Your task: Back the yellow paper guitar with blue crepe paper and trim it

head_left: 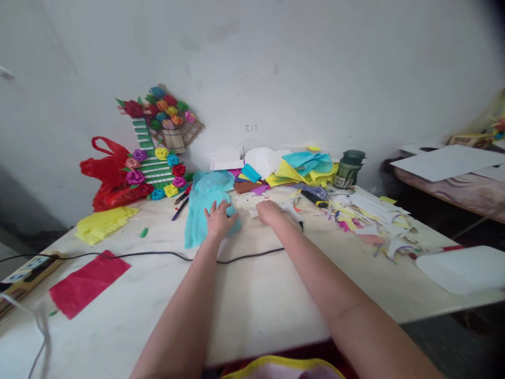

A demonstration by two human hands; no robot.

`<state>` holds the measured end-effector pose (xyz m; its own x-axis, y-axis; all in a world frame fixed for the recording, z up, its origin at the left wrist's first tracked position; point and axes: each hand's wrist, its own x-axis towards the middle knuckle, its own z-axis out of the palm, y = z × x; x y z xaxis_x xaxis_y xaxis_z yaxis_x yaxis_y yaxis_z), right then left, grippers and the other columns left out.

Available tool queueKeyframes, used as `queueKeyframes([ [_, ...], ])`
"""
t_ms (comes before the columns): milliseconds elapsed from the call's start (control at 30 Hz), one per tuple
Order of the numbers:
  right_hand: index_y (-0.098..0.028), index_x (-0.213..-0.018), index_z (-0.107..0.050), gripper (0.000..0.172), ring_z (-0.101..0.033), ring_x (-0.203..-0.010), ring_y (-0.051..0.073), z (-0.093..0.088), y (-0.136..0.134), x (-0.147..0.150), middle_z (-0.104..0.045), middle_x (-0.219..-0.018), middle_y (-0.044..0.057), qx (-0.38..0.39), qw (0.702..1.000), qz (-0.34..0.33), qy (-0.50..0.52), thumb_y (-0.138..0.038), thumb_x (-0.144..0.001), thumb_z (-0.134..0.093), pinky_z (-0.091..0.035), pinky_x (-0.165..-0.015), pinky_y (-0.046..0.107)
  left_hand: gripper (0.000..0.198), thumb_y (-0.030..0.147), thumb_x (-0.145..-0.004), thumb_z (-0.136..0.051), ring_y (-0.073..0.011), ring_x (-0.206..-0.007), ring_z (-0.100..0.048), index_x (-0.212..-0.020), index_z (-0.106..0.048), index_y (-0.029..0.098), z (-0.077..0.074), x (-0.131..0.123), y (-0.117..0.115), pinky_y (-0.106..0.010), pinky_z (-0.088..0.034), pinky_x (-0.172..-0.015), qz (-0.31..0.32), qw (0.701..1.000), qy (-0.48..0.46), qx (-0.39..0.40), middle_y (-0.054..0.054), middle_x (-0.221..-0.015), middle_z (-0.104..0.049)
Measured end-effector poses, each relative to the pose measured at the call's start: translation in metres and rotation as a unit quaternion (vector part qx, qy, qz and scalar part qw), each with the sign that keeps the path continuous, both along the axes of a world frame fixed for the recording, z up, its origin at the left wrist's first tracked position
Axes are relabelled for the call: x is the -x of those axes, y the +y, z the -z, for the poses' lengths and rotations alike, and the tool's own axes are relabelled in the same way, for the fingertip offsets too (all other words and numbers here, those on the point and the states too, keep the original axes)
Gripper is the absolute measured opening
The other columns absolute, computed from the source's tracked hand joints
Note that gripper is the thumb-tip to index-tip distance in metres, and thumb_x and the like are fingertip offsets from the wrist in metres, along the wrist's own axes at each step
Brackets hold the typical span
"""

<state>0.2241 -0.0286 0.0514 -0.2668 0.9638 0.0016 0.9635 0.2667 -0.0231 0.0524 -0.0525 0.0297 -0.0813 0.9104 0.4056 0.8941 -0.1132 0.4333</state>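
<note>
My left hand (220,218) rests over a sheet of light-blue crepe paper (196,218), fingers spread and stretched out. A small dark spot shows between its thumb and fingers, too small to name. To its right, my right hand (269,211) is closed with the fingers curled down toward the tabletop. Whatever is inside its fingers is hidden. A small white scrap (253,213) lies at its fingertips. Just beyond the right wrist is a white glue gun (292,209), partly covered by the hand, with a black cord (165,253) running left across the table.
Paper-flower crafts (158,171) lean on the wall beside a red plastic bag (108,176). Yellow crepe paper (104,223) and red crepe paper (90,281) lie left, near a power strip (23,273). A box cutter (314,199), green bottle (349,169) and paper scraps (366,218) are right.
</note>
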Motion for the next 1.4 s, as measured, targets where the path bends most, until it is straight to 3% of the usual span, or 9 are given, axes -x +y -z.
queueKeyframes([
  [133, -0.013, -0.109, -0.061, 0.034, -0.055, -0.104, 0.024, 0.003, -0.002, 0.002, -0.062, -0.107, 0.017, -0.026, 1.0, 0.011, 0.006, -0.014, -0.077, -0.051, -0.043, -0.083, 0.031, 0.04, 0.034, -0.077, -0.054, -0.0287, -0.129, -0.031, -0.114, -0.056, 0.021, 0.0, 0.009, 0.004, -0.051, -0.017, -0.105, -0.062, 0.998, -0.024, -0.012, -0.01, -0.132, -0.047],
  [333, -0.013, -0.107, -0.061, 0.033, -0.057, -0.099, 0.024, -0.021, 0.001, -0.019, -0.063, -0.104, 0.015, -0.118, 0.988, 0.065, 0.078, -0.014, -0.077, -0.047, -0.043, -0.08, 0.03, 0.04, 0.032, -0.077, -0.052, -0.0277, -0.128, -0.033, -0.115, -0.056, 0.02, 0.011, 0.007, 0.008, -0.047, -0.019, -0.105, -0.038, 0.999, 0.019, -0.023, -0.008, -0.131, -0.048],
  [500, -0.008, -0.102, -0.062, 0.03, -0.053, -0.102, 0.028, -0.04, -0.001, -0.071, -0.058, -0.106, 0.02, -0.174, 0.938, 0.286, 0.093, -0.013, -0.079, -0.044, -0.042, -0.079, 0.034, 0.04, 0.031, -0.077, -0.052, -0.0277, -0.128, -0.032, -0.115, -0.057, 0.019, 0.012, -0.003, 0.007, -0.047, -0.018, -0.106, -0.015, 0.997, 0.057, -0.042, -0.008, -0.131, -0.049],
  [600, -0.008, -0.104, -0.061, 0.031, -0.049, -0.108, 0.03, -0.039, -0.004, -0.094, -0.053, -0.114, 0.021, -0.184, 0.917, 0.346, 0.073, -0.018, -0.078, -0.049, -0.04, -0.084, 0.037, 0.038, 0.031, -0.077, -0.051, -0.0273, -0.127, -0.034, -0.113, -0.059, 0.019, 0.013, -0.006, 0.009, -0.046, -0.018, -0.106, -0.001, 0.996, 0.067, -0.063, -0.008, -0.13, -0.049],
  [767, -0.012, -0.108, -0.062, 0.036, -0.056, -0.102, 0.027, -0.035, 0.0, -0.098, -0.059, -0.108, 0.019, -0.036, 0.947, 0.312, 0.067, -0.025, -0.074, -0.056, -0.044, -0.079, 0.034, 0.024, 0.03, -0.079, -0.049, -0.0266, -0.124, -0.039, -0.093, -0.066, 0.019, 0.015, -0.007, 0.011, -0.047, -0.021, -0.105, 0.001, 0.994, 0.049, -0.096, -0.008, -0.124, -0.055],
  [967, -0.014, -0.113, -0.059, 0.061, -0.054, -0.106, 0.03, -0.024, 0.006, -0.088, -0.057, -0.115, 0.018, 0.088, 0.958, 0.271, 0.004, -0.046, -0.062, -0.067, -0.043, -0.083, 0.039, 0.022, 0.025, -0.08, -0.046, -0.0235, -0.122, -0.042, -0.067, -0.062, 0.02, 0.013, -0.005, 0.008, -0.047, -0.019, -0.106, 0.015, 0.993, 0.02, -0.119, -0.006, -0.118, -0.059],
  [1167, -0.014, -0.107, -0.062, 0.039, -0.057, -0.101, 0.025, -0.017, 0.0, -0.085, -0.06, -0.111, 0.017, -0.003, 0.972, 0.23, 0.043, -0.034, -0.074, -0.055, -0.044, -0.078, 0.032, 0.03, 0.031, -0.083, -0.041, -0.0198, -0.106, -0.054, -0.068, -0.065, 0.021, 0.005, -0.015, 0.004, -0.034, -0.035, -0.096, 0.045, 0.991, -0.001, -0.125, -0.005, -0.102, -0.068],
  [1300, -0.014, -0.104, -0.061, 0.035, -0.058, -0.099, 0.025, -0.02, 0.002, -0.074, -0.064, -0.104, 0.015, -0.031, 0.969, 0.221, 0.103, -0.031, -0.078, -0.047, -0.045, -0.073, 0.029, 0.032, 0.038, -0.082, -0.043, -0.0206, -0.086, -0.06, -0.076, -0.069, 0.021, -0.004, -0.035, 0.0, -0.031, -0.042, -0.083, 0.046, 0.995, -0.031, -0.084, -0.006, -0.079, -0.069],
  [1400, -0.014, -0.107, -0.057, 0.037, -0.058, -0.097, 0.025, -0.017, 0.003, -0.056, -0.064, -0.102, 0.015, -0.061, 0.964, 0.213, 0.147, -0.034, -0.079, -0.044, -0.044, -0.073, 0.03, 0.032, 0.038, -0.081, -0.044, -0.0207, -0.082, -0.06, -0.082, -0.07, 0.02, -0.012, -0.048, 0.001, -0.029, -0.043, -0.076, 0.07, 0.995, -0.071, -0.029, -0.006, -0.081, -0.069],
])
